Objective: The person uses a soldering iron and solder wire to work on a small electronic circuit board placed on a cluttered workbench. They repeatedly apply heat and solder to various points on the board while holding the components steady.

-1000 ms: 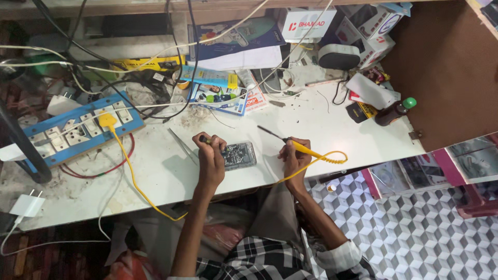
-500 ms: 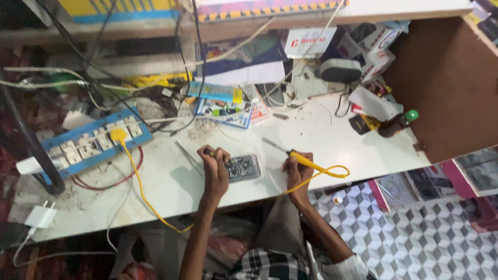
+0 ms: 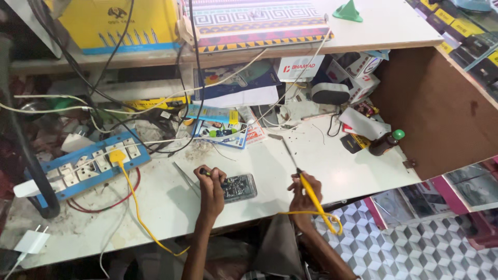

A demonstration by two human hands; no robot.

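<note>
Head view, looking down on a white workbench (image 3: 332,171). An opened mobile phone (image 3: 239,187), its circuit board exposed, is seen lying flat near the front edge of the bench and serves as the landmark. The left hand (image 3: 211,187) is rested on the phone's left end, its fingers curled around a small dark tool with a yellow-green tip; whether the tool touches the board cannot be told. Just left of the phone, a pair of metal tweezers (image 3: 184,177) is laid on the bench. To the right of the phone, apart from it, the right hand (image 3: 304,194) is closed around the yellow handle of a soldering iron (image 3: 306,184), whose thin dark shaft is pointed up and away from the phone, its tip held clear of the board. A yellow cord (image 3: 316,215) is looped below that hand, past the bench edge. Far left of the phone, a blue socket board (image 3: 88,168) is shown with a yellow plug (image 3: 116,156) inserted and a yellow cable trailing toward the front edge. Behind the phone, printed cards and packets (image 3: 220,129) are spread among loose wires. Well to the right of the phone, a small dark bottle with a green cap (image 3: 386,142) is laid on its side beside the brown side panel (image 3: 441,114).
</note>
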